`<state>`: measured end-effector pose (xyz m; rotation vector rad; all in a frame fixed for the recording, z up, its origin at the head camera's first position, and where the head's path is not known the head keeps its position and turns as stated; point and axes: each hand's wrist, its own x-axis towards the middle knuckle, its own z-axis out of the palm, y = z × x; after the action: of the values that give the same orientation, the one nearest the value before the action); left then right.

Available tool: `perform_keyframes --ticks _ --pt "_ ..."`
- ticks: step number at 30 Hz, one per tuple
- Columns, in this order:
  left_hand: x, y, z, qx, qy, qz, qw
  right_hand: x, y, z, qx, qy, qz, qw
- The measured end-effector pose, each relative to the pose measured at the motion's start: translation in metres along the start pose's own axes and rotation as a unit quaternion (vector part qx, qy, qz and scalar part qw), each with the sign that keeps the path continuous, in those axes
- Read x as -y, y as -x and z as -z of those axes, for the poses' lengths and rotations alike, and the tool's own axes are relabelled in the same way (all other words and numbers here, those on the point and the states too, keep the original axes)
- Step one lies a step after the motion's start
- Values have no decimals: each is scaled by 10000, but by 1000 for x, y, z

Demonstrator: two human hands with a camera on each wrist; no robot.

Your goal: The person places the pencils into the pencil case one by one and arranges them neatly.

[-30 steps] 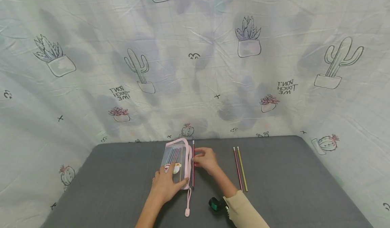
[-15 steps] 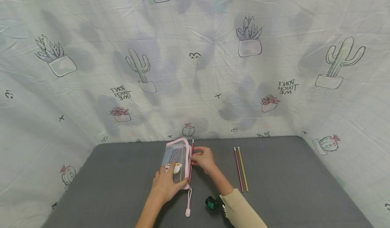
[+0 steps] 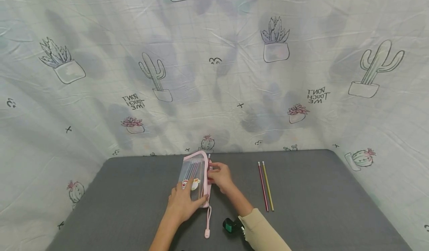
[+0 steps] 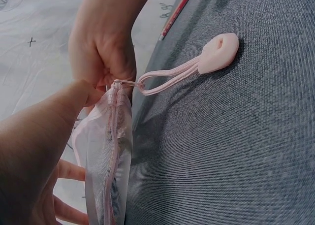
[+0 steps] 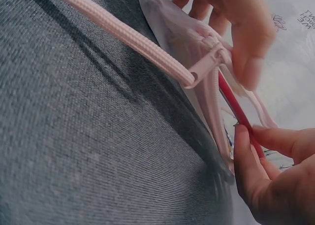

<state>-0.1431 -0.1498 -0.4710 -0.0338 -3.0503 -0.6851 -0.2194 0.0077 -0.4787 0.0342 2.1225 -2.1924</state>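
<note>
A clear pencil case point(image 3: 203, 165) with pink trim lies on the grey table, several pencils showing inside. My left hand point(image 3: 182, 203) rests spread over its face, thumb along the zipper edge. On the case's right side, my right hand point(image 3: 220, 176) pinches a red pencil point(image 5: 237, 104) between thumb and fingers. In the right wrist view that pencil lies within the open zipper mouth, its far part hidden by the case. A pink zipper strap point(image 4: 172, 76) with a pale plastic end point(image 4: 219, 53) trails from the near corner.
To the right, a red pencil point(image 3: 263, 187) and a yellow pencil point(image 3: 268, 187) lie side by side on the grey table point(image 3: 318, 206). A black and green object point(image 3: 229, 225) sits by the right sleeve point(image 3: 263, 230). A cactus-print cloth point(image 3: 214, 94) hangs behind.
My right hand has moved left with the red pencil, from beside the case into its zipper opening. The left hand stays on the case.
</note>
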Motion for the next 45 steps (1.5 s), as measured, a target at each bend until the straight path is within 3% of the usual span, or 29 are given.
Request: perform_keyframes --ticks 17,26,39,45 --pt "2 -2 -2 -117 -56 -61 9999 -3 -8 -11 123 349 84 9993" --pt "2 -2 0 -32 -22 -50 10000 -2 -9 -11 197 449 110 9987" --pt "2 0 -1 -109 -26 -83 9999 -3 1 17 615 -36 169 9980" --pt "2 0 -1 -86 -5 -69 9999 2 7 31 628 -156 154 9978"
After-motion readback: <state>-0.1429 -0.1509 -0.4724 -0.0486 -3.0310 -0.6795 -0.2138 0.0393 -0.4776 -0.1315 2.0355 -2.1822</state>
